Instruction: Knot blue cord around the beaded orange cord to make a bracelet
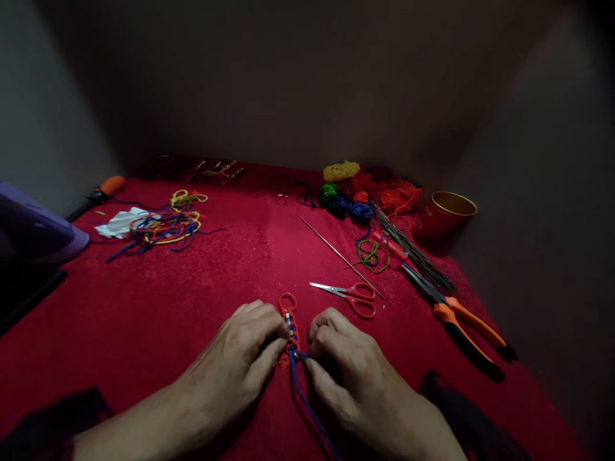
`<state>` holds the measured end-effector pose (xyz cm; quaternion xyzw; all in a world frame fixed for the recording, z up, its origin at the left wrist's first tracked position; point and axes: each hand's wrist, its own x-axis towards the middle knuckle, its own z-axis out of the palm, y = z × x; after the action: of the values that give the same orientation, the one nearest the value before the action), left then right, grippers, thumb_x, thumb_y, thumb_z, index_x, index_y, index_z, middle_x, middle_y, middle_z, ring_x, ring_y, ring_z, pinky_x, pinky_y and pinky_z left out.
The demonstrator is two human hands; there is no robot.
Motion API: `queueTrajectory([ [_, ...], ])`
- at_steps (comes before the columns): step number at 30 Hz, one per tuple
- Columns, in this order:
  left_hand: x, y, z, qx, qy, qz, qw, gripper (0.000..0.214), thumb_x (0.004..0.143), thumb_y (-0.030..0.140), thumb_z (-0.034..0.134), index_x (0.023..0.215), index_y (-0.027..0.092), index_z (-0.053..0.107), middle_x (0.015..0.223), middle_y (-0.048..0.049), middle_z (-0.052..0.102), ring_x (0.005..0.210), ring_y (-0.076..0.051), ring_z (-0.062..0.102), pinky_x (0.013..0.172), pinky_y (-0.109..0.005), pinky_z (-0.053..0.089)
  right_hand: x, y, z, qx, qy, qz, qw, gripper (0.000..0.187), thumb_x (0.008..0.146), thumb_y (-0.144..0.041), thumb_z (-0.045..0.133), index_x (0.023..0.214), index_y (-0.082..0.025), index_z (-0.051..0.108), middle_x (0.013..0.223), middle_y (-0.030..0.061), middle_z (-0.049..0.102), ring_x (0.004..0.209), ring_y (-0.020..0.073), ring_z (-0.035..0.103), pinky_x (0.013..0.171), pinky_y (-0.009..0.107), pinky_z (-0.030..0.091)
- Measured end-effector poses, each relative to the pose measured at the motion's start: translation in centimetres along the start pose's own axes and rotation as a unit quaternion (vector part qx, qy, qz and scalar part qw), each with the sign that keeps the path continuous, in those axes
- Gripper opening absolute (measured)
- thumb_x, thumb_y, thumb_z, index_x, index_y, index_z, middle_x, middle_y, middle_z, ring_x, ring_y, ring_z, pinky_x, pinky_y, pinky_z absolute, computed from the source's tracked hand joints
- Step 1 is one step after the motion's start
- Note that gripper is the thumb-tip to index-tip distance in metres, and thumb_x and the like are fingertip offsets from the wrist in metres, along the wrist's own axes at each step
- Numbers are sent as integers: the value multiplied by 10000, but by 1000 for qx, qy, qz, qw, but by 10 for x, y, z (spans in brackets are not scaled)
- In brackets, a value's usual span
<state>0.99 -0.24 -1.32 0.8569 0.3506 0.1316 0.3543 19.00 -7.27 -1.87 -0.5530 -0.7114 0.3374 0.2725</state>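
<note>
A small knotted cord piece (291,328) in orange and blue, with silvery beads along its middle and an orange loop at the far end, lies on the red cloth. My left hand (245,352) pinches its left edge between thumb and fingers. A blue cord (307,406) runs from the near end of the piece toward me. Just right of the piece, my right hand (348,365) is closed, thumb and forefinger pinching a short stretch of blue cord. Orange-handled scissors (353,296) lie beyond my right hand, blades pointing left.
A thin metal rod (339,254), long-nose pliers (449,307) and a bundle of thin sticks (413,246) lie to the right. Behind them are yarn balls (341,171) and a red cup (444,214). Tangled cords (166,227) and a purple appliance (38,224) are at left.
</note>
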Motion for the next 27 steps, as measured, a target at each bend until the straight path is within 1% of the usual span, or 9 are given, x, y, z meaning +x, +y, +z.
queueTrajectory([
  [11, 0, -1, 0, 13, -3, 1, 1000, 177, 908, 143, 440, 798, 177, 575, 780, -14, 558, 756, -175, 491, 709, -311, 371, 1, -2, -1, -2, -7, 7, 1000, 200, 845, 6, 480, 809, -191, 466, 872, 1, 476, 746, 130, 468, 677, 282, 395],
  [16, -1, 1, 0, 14, -6, 5, 1000, 173, 916, 145, 445, 807, 181, 575, 786, -10, 561, 766, -172, 496, 736, -313, 376, -1, -3, -2, 2, -11, 1, 1000, 203, 852, 3, 470, 808, -194, 466, 866, 5, 480, 746, 134, 472, 677, 286, 400],
  [27, -2, 0, 2, 11, 3, 12, 1000, 173, 917, 130, 447, 809, 182, 571, 786, -8, 562, 773, -170, 499, 763, -320, 381, 0, -3, -3, 6, -17, 1, 1000, 203, 854, 4, 473, 814, -196, 465, 876, 4, 479, 755, 132, 480, 684, 286, 399],
])
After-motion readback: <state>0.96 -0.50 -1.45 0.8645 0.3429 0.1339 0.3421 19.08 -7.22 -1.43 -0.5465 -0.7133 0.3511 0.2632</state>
